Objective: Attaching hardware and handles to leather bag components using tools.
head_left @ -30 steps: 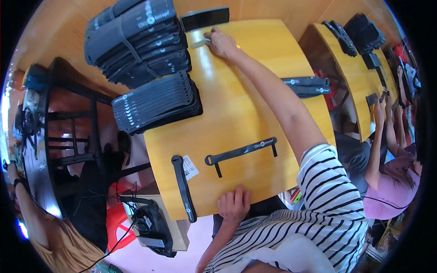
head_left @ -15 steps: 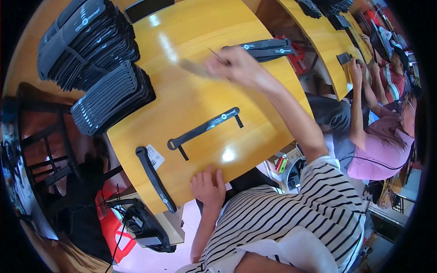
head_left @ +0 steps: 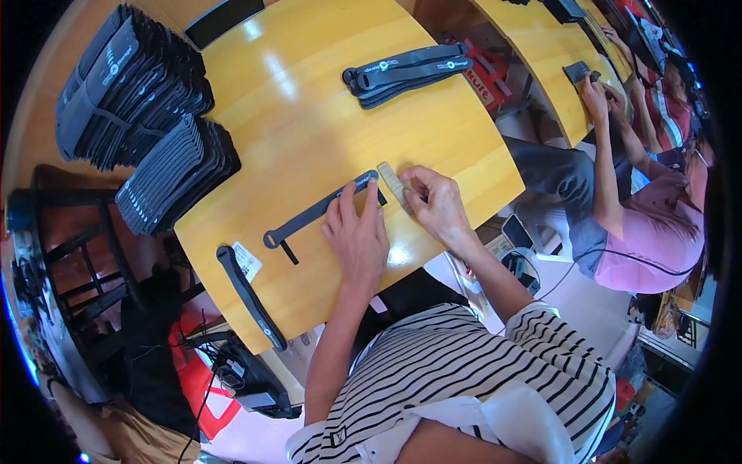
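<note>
A black strap (head_left: 313,213) with a ring end lies slantwise on the table before me, short dark tabs under both ends. My left hand (head_left: 358,236) rests its outstretched fingers on the strap's right part, nothing gripped. Just to the right, my right hand (head_left: 437,203) pinches a pale tan flat strip (head_left: 394,184). This strip stands close to the strap's right end; whether they touch I cannot tell. Another black strap (head_left: 251,298) lies at the table's near left edge, beside a white printed label (head_left: 246,261).
Banded stacks of black straps (head_left: 116,100) and a second pile (head_left: 174,174) stand at the left. A small bundle of straps (head_left: 402,71) lies at the far right of the yellow table (head_left: 286,124). Other people work at a neighbouring table (head_left: 541,69).
My left hand has moved from the near table edge up onto the middle strap. My right hand has come back from the far strap bundle, bringing the tan strip beside the strap's end.
</note>
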A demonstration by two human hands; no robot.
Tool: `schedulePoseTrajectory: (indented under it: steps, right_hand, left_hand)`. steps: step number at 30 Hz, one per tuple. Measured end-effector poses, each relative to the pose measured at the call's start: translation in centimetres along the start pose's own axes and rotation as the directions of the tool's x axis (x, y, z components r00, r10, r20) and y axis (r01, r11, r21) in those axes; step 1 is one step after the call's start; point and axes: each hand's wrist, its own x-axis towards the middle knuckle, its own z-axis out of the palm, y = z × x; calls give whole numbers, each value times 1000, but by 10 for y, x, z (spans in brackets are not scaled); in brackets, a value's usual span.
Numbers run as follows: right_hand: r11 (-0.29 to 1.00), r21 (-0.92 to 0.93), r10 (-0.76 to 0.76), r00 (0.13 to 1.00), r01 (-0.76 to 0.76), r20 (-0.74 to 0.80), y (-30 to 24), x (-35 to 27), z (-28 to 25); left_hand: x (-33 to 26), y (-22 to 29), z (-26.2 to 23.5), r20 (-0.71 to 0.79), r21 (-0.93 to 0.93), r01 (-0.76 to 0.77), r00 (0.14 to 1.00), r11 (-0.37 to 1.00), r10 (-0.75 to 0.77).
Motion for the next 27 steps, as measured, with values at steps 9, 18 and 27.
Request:
schedulePoseTrajectory:
  steps: [9,18,27]
  right_hand:
    - [971,-151,-183,983,185,26,-8,-9,-1]
    - [967,-184,-173,984,177,38,-9,-8,-2]
    - [966,-189,-181,983,177,-6,-7,-9,1]
  left_hand:
    - [-2,-2,6,21,80,-3,1000,997,1]
    - [-1,2,1,77,115,10,997,993,-19]
    - [-1,7,1,115,163,1,993,987,-20]
